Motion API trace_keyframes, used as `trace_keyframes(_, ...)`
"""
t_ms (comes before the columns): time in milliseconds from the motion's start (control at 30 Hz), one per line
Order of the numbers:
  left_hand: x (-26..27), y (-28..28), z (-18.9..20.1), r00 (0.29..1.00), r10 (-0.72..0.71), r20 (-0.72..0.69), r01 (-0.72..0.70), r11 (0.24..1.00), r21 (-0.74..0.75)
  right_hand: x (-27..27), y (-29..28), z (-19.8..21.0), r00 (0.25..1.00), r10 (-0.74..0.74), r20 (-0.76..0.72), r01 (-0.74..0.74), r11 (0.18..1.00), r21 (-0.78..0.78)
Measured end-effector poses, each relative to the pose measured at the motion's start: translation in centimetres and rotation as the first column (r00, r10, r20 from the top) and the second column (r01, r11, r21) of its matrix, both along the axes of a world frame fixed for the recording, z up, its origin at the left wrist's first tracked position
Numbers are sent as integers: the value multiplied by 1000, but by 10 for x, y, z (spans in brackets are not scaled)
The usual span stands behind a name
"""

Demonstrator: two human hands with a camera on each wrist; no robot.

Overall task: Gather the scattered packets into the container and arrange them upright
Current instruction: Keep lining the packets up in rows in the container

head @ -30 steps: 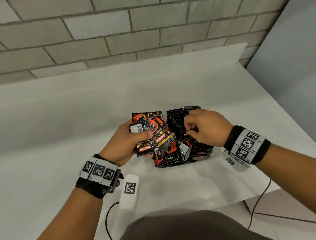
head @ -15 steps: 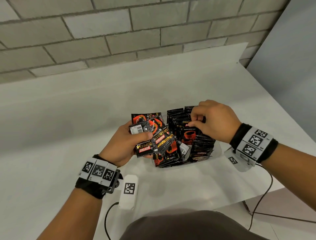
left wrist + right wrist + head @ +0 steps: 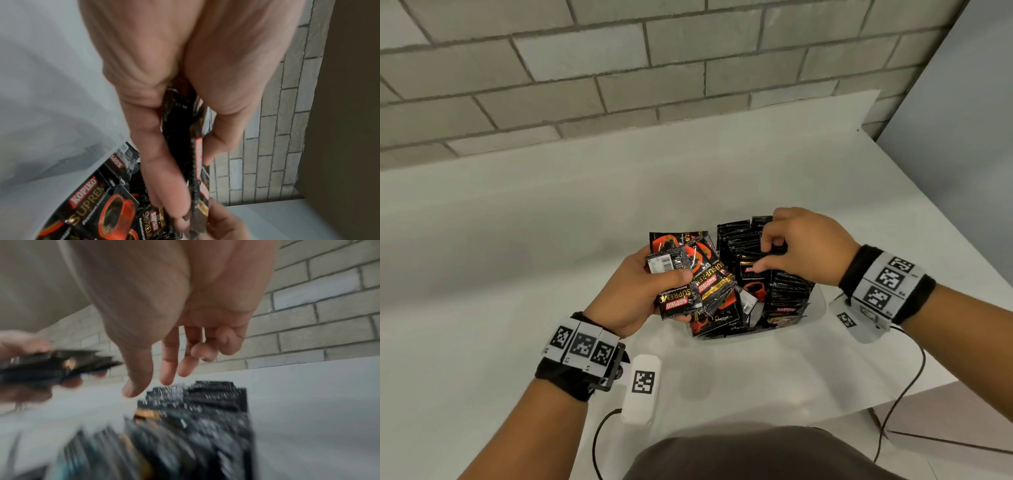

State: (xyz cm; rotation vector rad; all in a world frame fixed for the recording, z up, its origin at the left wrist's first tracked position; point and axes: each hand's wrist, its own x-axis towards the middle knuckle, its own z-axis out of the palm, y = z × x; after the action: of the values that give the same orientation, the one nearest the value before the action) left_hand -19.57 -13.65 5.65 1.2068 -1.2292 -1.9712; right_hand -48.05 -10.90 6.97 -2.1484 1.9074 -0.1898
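Observation:
My left hand (image 3: 671, 277) grips a fanned bundle of black Kopiko packets (image 3: 695, 277) just left of the clear container (image 3: 820, 301); the left wrist view shows thumb and fingers clamped on that bundle (image 3: 197, 154). Inside the container, a row of packets (image 3: 739, 240) stands upright at the back and right, and others (image 3: 715, 318) lean loosely at the front. My right hand (image 3: 767, 253) hovers over the upright row. In the blurred right wrist view its fingers (image 3: 166, 369) hang relaxed above the row (image 3: 205, 410), with nothing between them.
The container sits on a white table (image 3: 551, 240) near its front right corner, and a brick wall (image 3: 619, 68) runs along the back. Cables (image 3: 904, 394) hang from both wrist units. The table edge (image 3: 825, 416) lies close to my body.
My right hand has lifted slightly out of the upright packets and no longer pinches one. The left hand and its bundle have stayed put.

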Motion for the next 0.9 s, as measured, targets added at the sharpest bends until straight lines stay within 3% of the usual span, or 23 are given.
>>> trace_keyframes(67,-3,0,0,1000,-18,1,18,1000,-5,5,1,14,978,-36,205,42,999,-29)
trace_keyframes(133,-9,0,1,999,-34,-16,34,999,-4,19,5,29,903,-54,427,69,997,-19)
trace_keyframes(200,-15,1,4,998,-35,-54,35,999,2,35,11,39,845,-62,530,37,998,57)
trace_keyframes(300,-21,1,6,994,-9,-107,11,1000,17,47,16,33,846,-75,528,7,992,129)
trace_keyframes(433,-18,2,4,994,-6,-105,8,1000,21,41,12,22,734,-178,655,126,984,125)
trace_keyframes(600,-15,3,4,993,1,-115,5,999,54,36,15,27,701,-199,685,113,979,169)
trace_keyframes(700,-19,5,3,992,-7,-122,13,998,54,37,15,26,631,-224,742,81,971,225)
trace_keyframes(800,-22,7,4,991,-9,-131,16,999,51,37,14,25,609,-209,765,100,977,187)
trace_keyframes(900,-23,8,4,992,-2,-126,9,998,58,36,13,23,537,-155,829,131,986,100)
